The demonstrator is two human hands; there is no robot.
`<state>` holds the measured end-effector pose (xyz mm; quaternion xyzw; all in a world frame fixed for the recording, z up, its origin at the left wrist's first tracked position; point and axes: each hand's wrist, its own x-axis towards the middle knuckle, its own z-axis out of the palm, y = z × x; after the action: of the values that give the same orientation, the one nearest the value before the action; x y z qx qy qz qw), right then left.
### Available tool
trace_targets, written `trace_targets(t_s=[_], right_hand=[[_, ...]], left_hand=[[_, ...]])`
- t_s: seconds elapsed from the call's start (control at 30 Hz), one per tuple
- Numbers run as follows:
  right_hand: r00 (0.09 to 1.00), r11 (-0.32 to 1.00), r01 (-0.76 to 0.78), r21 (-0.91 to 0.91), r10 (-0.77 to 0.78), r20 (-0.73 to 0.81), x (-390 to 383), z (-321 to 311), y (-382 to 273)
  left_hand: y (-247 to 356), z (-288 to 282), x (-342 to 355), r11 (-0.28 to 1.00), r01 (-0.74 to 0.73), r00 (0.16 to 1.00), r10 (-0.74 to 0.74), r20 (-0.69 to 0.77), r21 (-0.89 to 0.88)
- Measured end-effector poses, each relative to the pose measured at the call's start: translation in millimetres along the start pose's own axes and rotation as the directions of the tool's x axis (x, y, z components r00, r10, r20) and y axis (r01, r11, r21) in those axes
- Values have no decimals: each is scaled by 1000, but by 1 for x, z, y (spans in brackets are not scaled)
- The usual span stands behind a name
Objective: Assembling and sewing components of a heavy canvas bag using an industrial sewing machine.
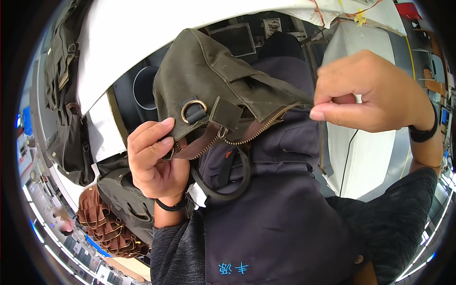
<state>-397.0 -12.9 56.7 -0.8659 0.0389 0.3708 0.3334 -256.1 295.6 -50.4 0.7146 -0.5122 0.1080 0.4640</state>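
Observation:
An olive canvas bag (pixel 190 71) lies over my lap and dark apron (pixel 270 204), with a brass D-ring, a leather tab and an open brass zipper (pixel 261 127) on brown tape. My left hand (pixel 154 161) grips the bag's left end by the zipper tape. My right hand (pixel 361 95) is closed in a pinch at the bag's right tip; what lies between thumb and finger is too small to make out. A dark loop handle (pixel 244 178) hangs below the zipper.
A white worktop (pixel 123 33) curves behind the bag. More olive bags (pixel 64 128) lie at the left, and a pile of brown bags (pixel 107 218) sits lower left. A pale panel (pixel 361 161) with a dark cord stands at the right.

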Motion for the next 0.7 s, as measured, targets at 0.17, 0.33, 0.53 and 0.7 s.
trace_targets(t_s=[0.17,0.33,0.53,0.7], right_hand=[[672,652,706,275,-496,-550,44,22,6],[646,263,666,698,-672,-363,54,3,4],[800,710,551,439,-298,-521,39,19,-11],[740,497,524,692,137,-659,29,-9,29]], left_hand=[[3,-2,-5,999,-34,999,34,30,-1],[7,-6,-2,1000,-9,998,8,59,15],[10,3,0,997,-75,989,71,131,25],[4,-4,-2,997,-62,997,59,46,54]])
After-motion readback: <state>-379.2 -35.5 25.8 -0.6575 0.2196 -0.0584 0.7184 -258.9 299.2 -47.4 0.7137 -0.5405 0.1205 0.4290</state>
